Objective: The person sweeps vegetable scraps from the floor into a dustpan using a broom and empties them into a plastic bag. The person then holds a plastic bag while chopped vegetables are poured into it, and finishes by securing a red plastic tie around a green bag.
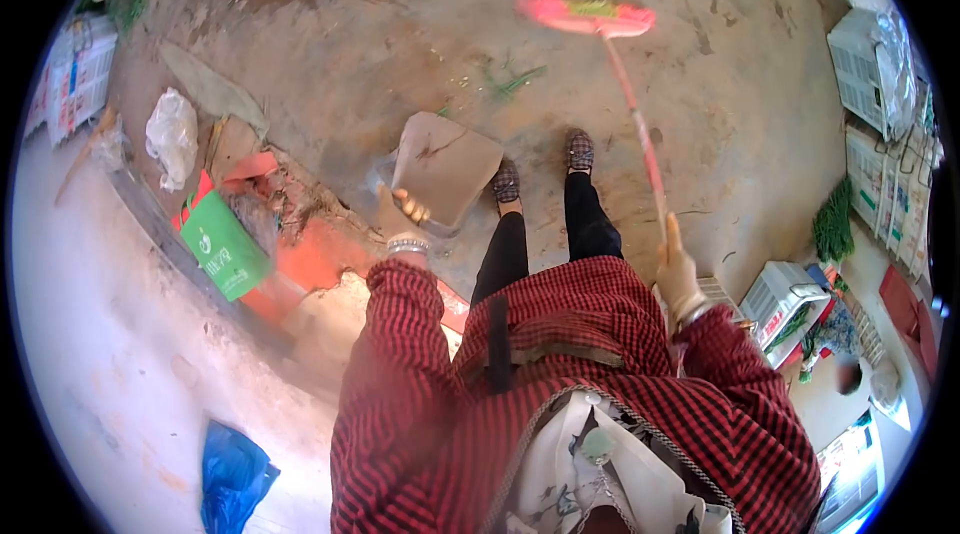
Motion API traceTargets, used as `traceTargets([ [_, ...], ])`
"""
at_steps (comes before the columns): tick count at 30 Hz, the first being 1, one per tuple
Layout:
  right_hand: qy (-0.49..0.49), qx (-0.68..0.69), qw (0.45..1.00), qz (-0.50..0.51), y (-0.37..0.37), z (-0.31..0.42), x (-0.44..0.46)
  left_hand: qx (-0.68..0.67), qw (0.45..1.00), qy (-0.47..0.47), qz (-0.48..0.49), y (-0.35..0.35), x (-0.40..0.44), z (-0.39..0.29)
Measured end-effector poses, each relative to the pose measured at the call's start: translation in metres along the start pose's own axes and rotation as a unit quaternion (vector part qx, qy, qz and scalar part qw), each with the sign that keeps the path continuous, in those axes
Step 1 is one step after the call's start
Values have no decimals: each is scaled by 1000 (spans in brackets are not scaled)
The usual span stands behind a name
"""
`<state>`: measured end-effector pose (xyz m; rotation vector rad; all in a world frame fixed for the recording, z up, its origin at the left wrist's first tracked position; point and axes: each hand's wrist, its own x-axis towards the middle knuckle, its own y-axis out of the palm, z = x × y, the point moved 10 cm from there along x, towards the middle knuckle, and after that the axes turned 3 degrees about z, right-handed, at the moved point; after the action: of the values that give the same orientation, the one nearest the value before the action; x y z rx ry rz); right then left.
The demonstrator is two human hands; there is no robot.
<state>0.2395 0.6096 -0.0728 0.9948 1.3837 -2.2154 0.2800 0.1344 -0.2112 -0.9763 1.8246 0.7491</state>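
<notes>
My left hand [404,214] is closed on the near left edge of a grey-brown dustpan [445,169], which holds a little dark debris. At the right, my right hand [678,272] grips the lower end of a long red broom handle [640,124]. The handle runs up and away to a pink and yellow broom head [590,16] over the floor, slightly blurred. Thin green stalks [518,82] and small bits lie on the floor between the dustpan and the broom head.
A green bag [225,244] and a clear plastic bag [173,139] lie at the left. White crates [862,74] line the right side, beside a green bundle [833,222]. A blue bag [235,479] lies at lower left. My feet stand beside the dustpan.
</notes>
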Motion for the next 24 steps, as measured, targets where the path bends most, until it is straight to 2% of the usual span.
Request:
traceTargets([
  [2,-8,9,999,41,4,14,-22,-23,1000,5,11,10,14,10],
  [4,35,2,991,126,20,27,-47,-49,998,7,28,15,19,10],
  [5,31,-4,991,127,20,28,-57,-65,998,16,19,17,18,8],
  [7,-105,70,990,71,4,57,-66,-79,997,23,11,18,22,7],
  [10,-102,121,980,119,-25,67,-58,-86,996,26,3,30,23,11],
  [14,-174,59,978,96,-25,116,-9,-65,997,38,-25,36,17,4],
  [17,-162,-61,978,114,5,133,48,-55,998,32,-12,37,16,3],
  [20,-105,-128,976,141,38,116,50,-41,999,25,-3,34,16,3],
  [24,-103,-158,967,174,40,77,-10,-27,999,35,-18,27,18,2],
])
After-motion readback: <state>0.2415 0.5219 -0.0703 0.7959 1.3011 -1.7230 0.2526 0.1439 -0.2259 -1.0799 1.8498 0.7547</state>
